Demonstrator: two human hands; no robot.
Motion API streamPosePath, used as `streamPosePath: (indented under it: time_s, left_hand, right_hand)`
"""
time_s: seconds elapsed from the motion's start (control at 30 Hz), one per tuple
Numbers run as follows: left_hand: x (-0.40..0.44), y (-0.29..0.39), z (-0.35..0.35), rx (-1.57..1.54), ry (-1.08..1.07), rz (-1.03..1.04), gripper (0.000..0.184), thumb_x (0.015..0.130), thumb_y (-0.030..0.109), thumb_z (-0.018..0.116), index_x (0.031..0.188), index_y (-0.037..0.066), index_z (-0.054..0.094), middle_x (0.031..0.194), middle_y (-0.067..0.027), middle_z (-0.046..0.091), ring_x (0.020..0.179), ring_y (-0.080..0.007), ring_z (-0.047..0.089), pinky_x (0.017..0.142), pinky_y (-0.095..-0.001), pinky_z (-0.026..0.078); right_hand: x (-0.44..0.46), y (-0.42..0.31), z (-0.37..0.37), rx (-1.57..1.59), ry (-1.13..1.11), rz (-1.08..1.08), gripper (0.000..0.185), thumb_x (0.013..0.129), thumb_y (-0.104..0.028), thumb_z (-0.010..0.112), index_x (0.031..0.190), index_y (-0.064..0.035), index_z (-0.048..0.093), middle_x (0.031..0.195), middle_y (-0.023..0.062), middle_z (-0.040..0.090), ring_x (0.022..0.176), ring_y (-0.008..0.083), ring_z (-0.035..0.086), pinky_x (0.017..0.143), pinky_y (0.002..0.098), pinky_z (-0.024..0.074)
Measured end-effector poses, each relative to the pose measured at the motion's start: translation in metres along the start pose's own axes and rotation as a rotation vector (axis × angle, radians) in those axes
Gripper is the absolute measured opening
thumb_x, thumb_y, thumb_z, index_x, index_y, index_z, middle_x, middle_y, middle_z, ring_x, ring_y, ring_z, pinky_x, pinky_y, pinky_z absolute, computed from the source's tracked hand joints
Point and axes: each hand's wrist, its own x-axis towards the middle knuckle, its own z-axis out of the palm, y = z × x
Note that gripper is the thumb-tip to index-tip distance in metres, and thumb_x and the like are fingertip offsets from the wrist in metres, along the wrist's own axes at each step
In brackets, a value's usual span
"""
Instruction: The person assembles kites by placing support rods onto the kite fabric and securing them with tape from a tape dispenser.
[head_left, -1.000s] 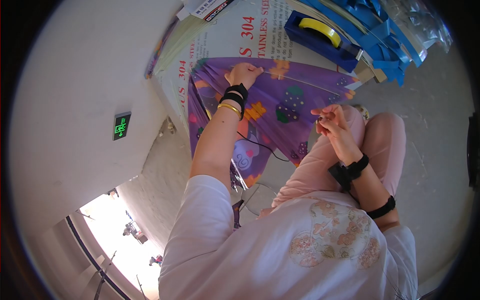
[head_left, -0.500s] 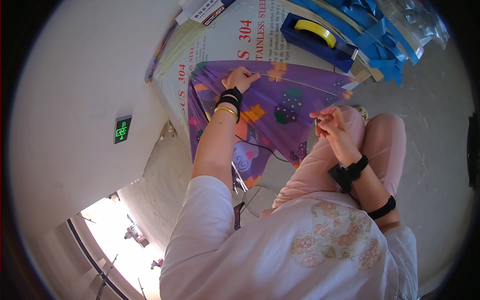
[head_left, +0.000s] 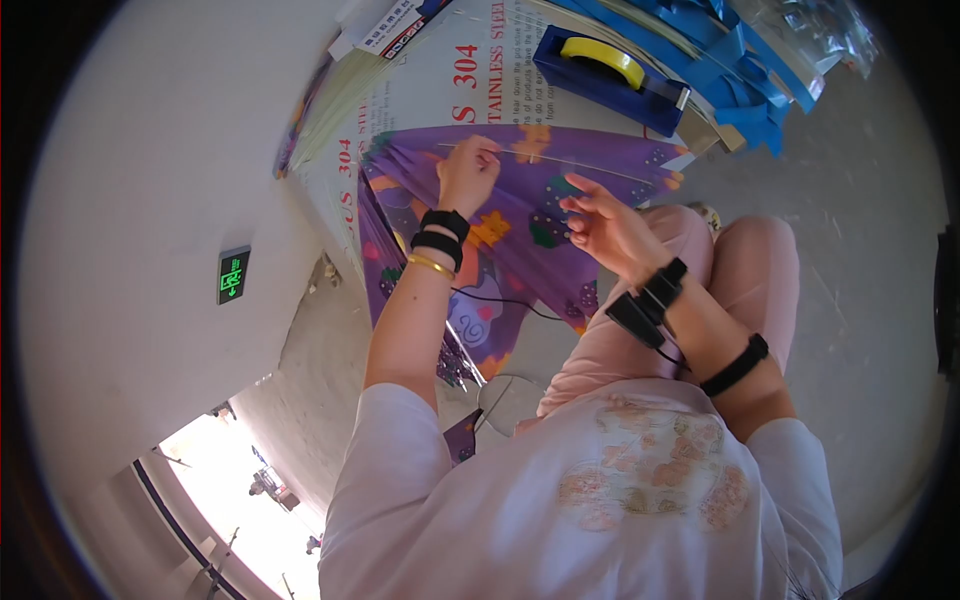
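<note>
A purple fabric piece (head_left: 545,205) printed with orange and green shapes lies over the work surface and hangs down toward my lap. Along its upper edge runs a thin pale rod (head_left: 570,162). My left hand (head_left: 468,175) is closed at the rod, its fingertips pinched around it near the fabric's upper left part. To the right, my right hand (head_left: 605,228) hovers over the fabric with fingers apart and slightly curled, holding nothing. Both wrists wear black straps.
A blue tape dispenser (head_left: 610,82) with a yellow roll stands on the printed board (head_left: 430,75) beyond the fabric. Blue strips (head_left: 725,75) and clear plastic (head_left: 815,30) lie at the upper right. Thin pale sticks (head_left: 335,115) are bundled at the left edge.
My right hand has moved up and left, closer to the fabric and rod, with its fingers spreading. My left hand has shifted slightly left; the rod now shows on both sides of it.
</note>
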Motion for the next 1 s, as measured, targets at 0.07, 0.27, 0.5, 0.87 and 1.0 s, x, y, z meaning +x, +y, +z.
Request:
streamPosePath:
  time_s: [0.07, 0.27, 0.5, 0.87, 1.0]
  left_hand:
    - [-0.014, 0.016, 0.009, -0.066, -0.032, 0.189, 0.023, 0.079, 0.002, 0.063, 0.102, 0.006, 0.065, 0.098, -0.0104, 0.068, 0.095, -0.0281, 0.066, 0.087, -0.0408, 0.051]
    - [-0.042, 0.048, 0.024, 0.134, -0.114, 0.374, 0.052, 0.076, -0.008, 0.054, 0.127, 0.002, 0.051, 0.128, -0.0166, 0.057, 0.122, -0.0365, 0.052, 0.102, -0.0453, 0.041]
    - [-0.041, 0.05, 0.033, 0.255, -0.097, 0.398, 0.056, 0.075, -0.007, 0.056, 0.13, 0.002, 0.049, 0.135, -0.0142, 0.056, 0.129, -0.0315, 0.05, 0.102, -0.0426, 0.04]
    - [-0.039, 0.043, 0.04, 0.364, -0.087, 0.412, 0.058, 0.076, -0.004, 0.058, 0.133, 0.002, 0.048, 0.137, -0.0113, 0.055, 0.127, -0.0272, 0.051, 0.099, -0.0401, 0.038]
    - [-0.039, 0.049, 0.036, 0.399, -0.096, 0.427, 0.063, 0.076, -0.003, 0.06, 0.137, 0.005, 0.048, 0.136, -0.0102, 0.055, 0.126, -0.0268, 0.052, 0.099, -0.0399, 0.038]
  right_hand:
    - [0.017, 0.007, 0.002, 0.058, 0.01, 0.043, 0.046, 0.098, -0.01, 0.055, 0.142, -0.0181, 0.045, 0.104, 0.0048, 0.06, 0.075, 0.0119, 0.049, 0.067, 0.0267, 0.0425]
    - [0.038, 0.02, -0.004, 0.147, 0.041, 0.038, 0.045, 0.098, -0.003, 0.046, 0.14, -0.0206, 0.042, 0.097, 0.0057, 0.055, 0.07, 0.0135, 0.048, 0.062, 0.0285, 0.041]
    - [0.045, 0.022, -0.003, 0.157, 0.044, 0.035, 0.046, 0.098, -0.003, 0.047, 0.14, -0.0217, 0.042, 0.096, 0.0053, 0.056, 0.071, 0.0137, 0.048, 0.061, 0.0273, 0.0408]
    - [0.05, 0.023, -0.004, 0.144, 0.025, 0.011, 0.046, 0.099, -0.002, 0.043, 0.14, -0.0197, 0.041, 0.098, 0.0069, 0.057, 0.07, 0.014, 0.05, 0.058, 0.0271, 0.0411]
    - [0.051, 0.021, -0.003, 0.148, 0.028, 0.01, 0.045, 0.099, -0.003, 0.043, 0.141, -0.0182, 0.041, 0.098, 0.0068, 0.058, 0.07, 0.0137, 0.05, 0.059, 0.027, 0.0411]
